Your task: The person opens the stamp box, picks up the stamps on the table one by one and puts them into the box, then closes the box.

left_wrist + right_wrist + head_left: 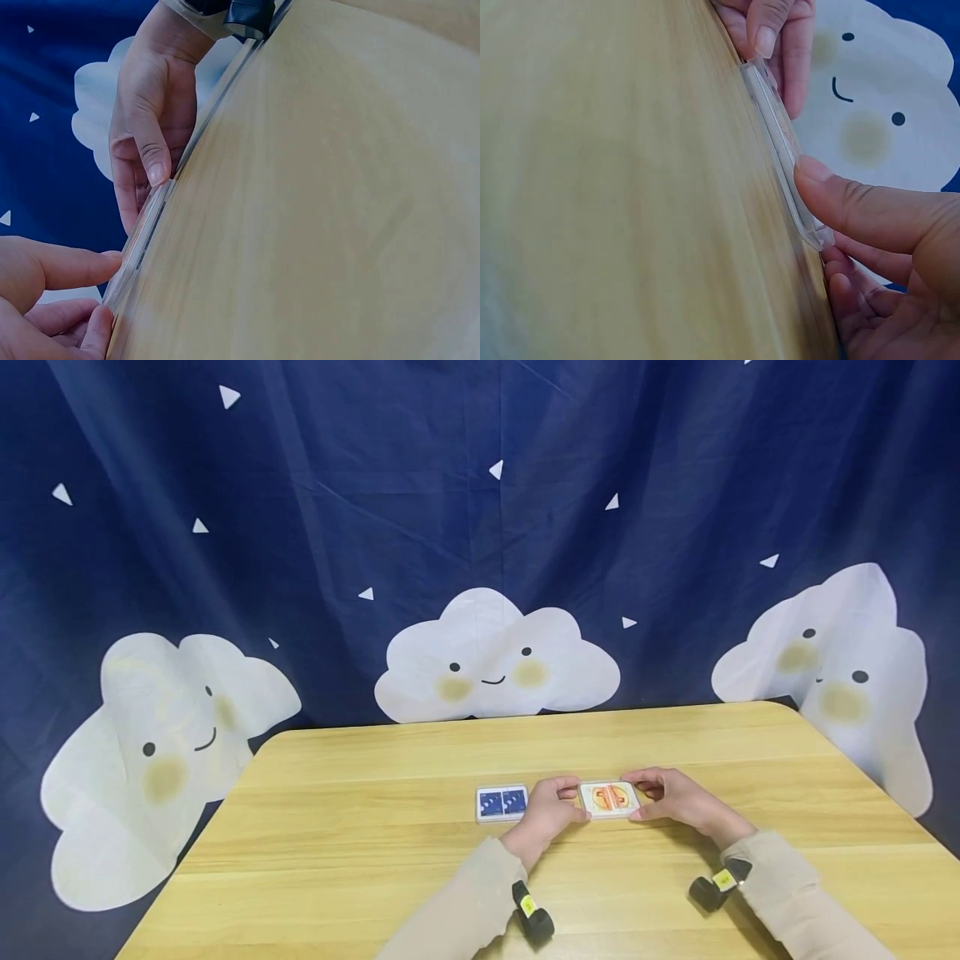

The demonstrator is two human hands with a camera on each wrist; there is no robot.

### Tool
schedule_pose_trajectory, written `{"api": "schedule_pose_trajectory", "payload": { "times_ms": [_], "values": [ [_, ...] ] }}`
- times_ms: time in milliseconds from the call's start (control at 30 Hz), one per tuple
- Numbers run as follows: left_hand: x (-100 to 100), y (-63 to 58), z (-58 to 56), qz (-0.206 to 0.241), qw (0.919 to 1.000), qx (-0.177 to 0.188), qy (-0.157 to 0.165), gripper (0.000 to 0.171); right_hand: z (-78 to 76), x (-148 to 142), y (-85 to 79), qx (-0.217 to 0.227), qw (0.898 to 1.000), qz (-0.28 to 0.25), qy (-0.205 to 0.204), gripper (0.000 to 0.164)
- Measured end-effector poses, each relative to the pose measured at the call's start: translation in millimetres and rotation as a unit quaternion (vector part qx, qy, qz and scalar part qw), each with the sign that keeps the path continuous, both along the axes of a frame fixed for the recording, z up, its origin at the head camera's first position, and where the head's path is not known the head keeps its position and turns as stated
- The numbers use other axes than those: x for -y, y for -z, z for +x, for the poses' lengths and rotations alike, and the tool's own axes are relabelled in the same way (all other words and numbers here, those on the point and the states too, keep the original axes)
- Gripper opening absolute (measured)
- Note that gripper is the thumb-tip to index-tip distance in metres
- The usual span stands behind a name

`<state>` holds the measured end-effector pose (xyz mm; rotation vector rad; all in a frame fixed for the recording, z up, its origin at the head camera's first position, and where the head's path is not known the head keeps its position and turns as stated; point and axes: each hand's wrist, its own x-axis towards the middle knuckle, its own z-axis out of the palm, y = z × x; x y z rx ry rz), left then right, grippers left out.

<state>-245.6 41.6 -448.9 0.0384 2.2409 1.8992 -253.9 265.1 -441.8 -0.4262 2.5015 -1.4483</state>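
Observation:
In the head view a thin, clear plastic case (609, 799) with a yellow and orange picture on white inside lies at the middle of the table. My left hand (550, 810) grips its left end and my right hand (675, 800) its right end, thumbs at the near side and fingers at the far side. Seen edge-on in the right wrist view, the case (776, 142) is close over the wood, my right thumb (870, 206) on its rim. Left of my left hand lies a second clear case (501, 803) showing two dark blue panels.
The light wooden table (337, 852) has rounded far corners. Behind it hangs a dark blue curtain (420, 510) with white clouds and small white triangles. A black camera (536, 922) is strapped to the left wrist and another black camera (708, 893) to the right.

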Motion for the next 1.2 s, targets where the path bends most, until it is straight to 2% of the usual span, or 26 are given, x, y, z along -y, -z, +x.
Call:
{"api": "schedule_pose_trajectory", "payload": {
  "times_ms": [267,333,400,633,867,1067,1200],
  "values": [
    [1.6,-1.2,2.0,-0.001,0.9997,-0.021,0.013,0.052,0.2,-0.1,0.5,0.000,1.000,0.009,0.006,0.063],
    [1.4,-1.0,1.5,0.001,0.9998,-0.015,0.011,0.052,0.7,-0.2,-0.2,0.001,1.000,0.004,0.000,0.064],
    [0.5,0.9,-0.1,0.004,1.0000,-0.005,0.007,0.053,0.9,-1.0,-0.6,0.000,1.000,-0.004,-0.011,0.064],
    [0.7,2.0,0.5,-0.005,0.9999,-0.007,0.006,0.055,-2.7,-12.2,1.0,0.010,0.997,-0.037,-0.063,0.064],
    [1.6,0.9,-1.4,0.002,1.0000,-0.001,0.009,0.053,-6.9,-19.4,3.0,0.021,0.989,-0.098,-0.110,0.057],
    [2.2,1.9,-2.4,-0.009,0.9999,-0.002,0.014,0.052,-7.2,-19.0,3.7,0.049,0.990,-0.098,-0.089,0.061],
    [2.6,0.6,-1.5,-0.011,0.9998,-0.002,0.015,0.052,-5.6,-16.0,2.0,0.051,0.992,-0.086,-0.076,0.060]
  ]
}}
